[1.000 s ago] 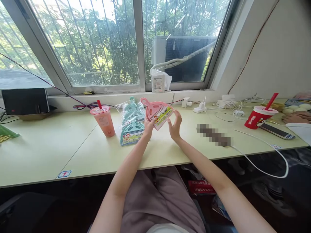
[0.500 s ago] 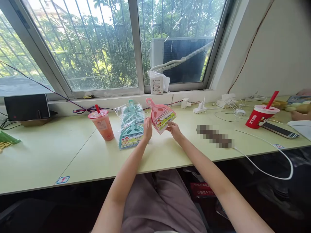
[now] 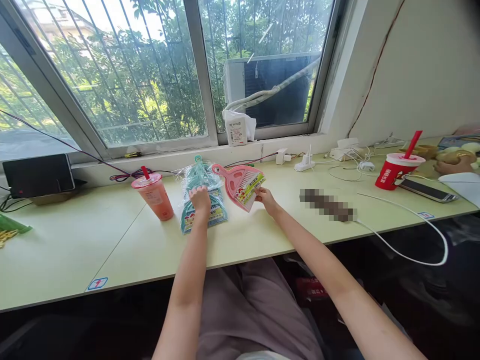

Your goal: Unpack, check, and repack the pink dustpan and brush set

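Note:
My right hand [image 3: 265, 199] is closed on the lower right edge of a pink dustpan-and-brush set [image 3: 234, 186], held above the table with its handle pointing up and left. A yellow-green printed label crosses the white bristles. To its left, several turquoise dustpan-and-brush sets [image 3: 220, 214] in clear plastic lie overlapped on the table. My left hand [image 3: 201, 198] is on the front turquoise set, fingers curled round its handle area and partly hiding it. A clear cup of pink drink [image 3: 156, 200] with a red straw stands left of the turquoise sets.
On the pale table [image 3: 112, 220] are a tablet [image 3: 39, 176] at the left, a red cup [image 3: 393, 172], a phone [image 3: 427, 190] and white cables at the right. A pixelated object [image 3: 328, 205] lies right of my arm. Another person's hand [image 3: 455, 165] shows at the far right.
My left hand has left the pink set and moved left onto the turquoise sets. In my right hand the pink set has tipped, its handle swinging left and down. The view has shifted slightly.

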`<state>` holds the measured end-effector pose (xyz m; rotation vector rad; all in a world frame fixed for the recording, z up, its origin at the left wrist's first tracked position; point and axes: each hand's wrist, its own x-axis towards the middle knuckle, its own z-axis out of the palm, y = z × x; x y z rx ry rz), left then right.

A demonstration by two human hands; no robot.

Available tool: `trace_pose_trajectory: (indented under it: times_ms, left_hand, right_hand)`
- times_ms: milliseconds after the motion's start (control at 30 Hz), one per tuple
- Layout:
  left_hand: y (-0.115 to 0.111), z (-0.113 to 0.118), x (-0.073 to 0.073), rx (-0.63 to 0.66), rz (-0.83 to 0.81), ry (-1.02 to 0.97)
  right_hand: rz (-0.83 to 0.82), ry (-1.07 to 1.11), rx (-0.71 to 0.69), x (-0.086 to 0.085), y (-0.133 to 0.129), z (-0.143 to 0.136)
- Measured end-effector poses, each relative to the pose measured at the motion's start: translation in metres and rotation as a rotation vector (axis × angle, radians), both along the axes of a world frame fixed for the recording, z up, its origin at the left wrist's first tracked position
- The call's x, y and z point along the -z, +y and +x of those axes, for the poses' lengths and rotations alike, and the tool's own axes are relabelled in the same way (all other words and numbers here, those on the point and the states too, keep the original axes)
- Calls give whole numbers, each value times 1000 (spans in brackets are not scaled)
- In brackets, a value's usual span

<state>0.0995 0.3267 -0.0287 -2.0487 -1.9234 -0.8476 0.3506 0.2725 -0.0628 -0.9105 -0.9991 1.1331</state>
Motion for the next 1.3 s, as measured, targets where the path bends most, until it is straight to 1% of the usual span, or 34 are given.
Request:
trace_pose_trajectory:
  times_ms: [33, 100, 167, 233, 300, 433, 467, 533, 600, 633, 667, 733, 800, 833, 900, 1000, 1133, 1200, 1300]
  left_hand:
    - [0, -1, -1, -11, 21, -6]
    - [-1, -3, -3, -3, 131, -71]
    - [-3, -3, -4, 43, 269, -173]
    - [-5, -4, -5, 96, 356, -256]
    - [-6, -5, -5, 120, 380, -292]
    - [-10, -13, -9, 124, 370, -316]
    - [-12, -15, -12, 124, 390, -323]
    - [-16, -16, -18, 98, 481, -354]
    - [-20, -14, -25, 68, 572, -406]
    - [-21, -11, -27, 75, 584, -424]
    - [-22, -7, -28, 104, 561, -426]
    - [-21, 2, -25, 209, 429, -367]
    - [-17, 10, -18, 291, 272, -278]
    - [-14, 12, -13, 302, 215, -250]
    - [-9, 13, -3, 273, 151, -222]
    - [-4, 8, 4, 194, 143, -217]
    - [-3, 2, -2, 113, 128, -240]
    - [-4, 0, -6, 77, 137, -299]
    - [-7, -1, -11, 42, 197, -393]
  right_hand:
    - [-4, -4, 1, 0, 0, 0]
    - [-17, -3, 9, -1, 0, 0]
    - [-28, 4, 20, -2, -1, -1]
    - [-35, 16, 36, -3, -1, -1]
    - [-52, 31, 65, -4, -1, -1]
    - [-143, 29, 102, -3, -2, 3]
    - [-167, 22, 105, -2, -1, 4]
    - [-211, 14, 110, 0, -1, 5]
    - [-250, 13, 117, 1, -1, 5]
    - [-266, 18, 119, 1, 0, 6]
    - [-276, 27, 123, 1, 0, 6]
    - [-277, 53, 127, 1, 1, 7]
    - [-263, 77, 127, 1, 3, 9]
    - [-259, 85, 128, 1, 3, 10]
    - [-266, 94, 135, 0, 4, 12]
    - [-296, 75, 119, 0, 3, 13]
    - [-265, -5, 31, 0, 2, 12]
    - [-247, -69, -29, -1, 1, 11]
    - [-236, -140, -95, -2, 0, 7]
